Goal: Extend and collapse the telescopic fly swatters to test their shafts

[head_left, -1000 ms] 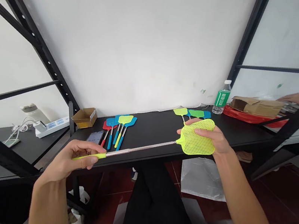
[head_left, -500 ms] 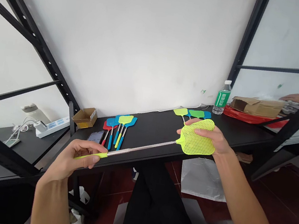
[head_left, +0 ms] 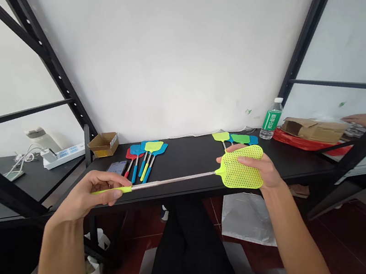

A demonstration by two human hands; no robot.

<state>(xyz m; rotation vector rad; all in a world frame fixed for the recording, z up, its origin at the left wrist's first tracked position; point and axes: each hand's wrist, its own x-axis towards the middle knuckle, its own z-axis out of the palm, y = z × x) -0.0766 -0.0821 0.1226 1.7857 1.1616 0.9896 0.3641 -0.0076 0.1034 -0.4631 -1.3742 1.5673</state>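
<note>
I hold a yellow-green fly swatter (head_left: pixel 176 181) stretched out above the front edge of a black table (head_left: pixel 193 157). My left hand (head_left: pixel 90 194) is closed round its yellow handle at the lower left. My right hand (head_left: pixel 261 168) grips the perforated yellow head from behind, fingers over its face. The thin metal shaft runs between the two hands. A bunch of short swatters (head_left: pixel 145 156) in red, blue and yellow lies on the table at the left. Three more swatter heads (head_left: pixel 234 138), yellow, green and blue, lie just beyond my right hand.
A small open cardboard box (head_left: pixel 103 143) and a phone (head_left: pixel 116 166) lie near the table's left end. A green-labelled water bottle (head_left: pixel 272 119) stands at the back right beside a brown box on a red tray (head_left: pixel 312 129). Another person's hand (head_left: pixel 362 120) rests far right. Black rack struts frame both sides.
</note>
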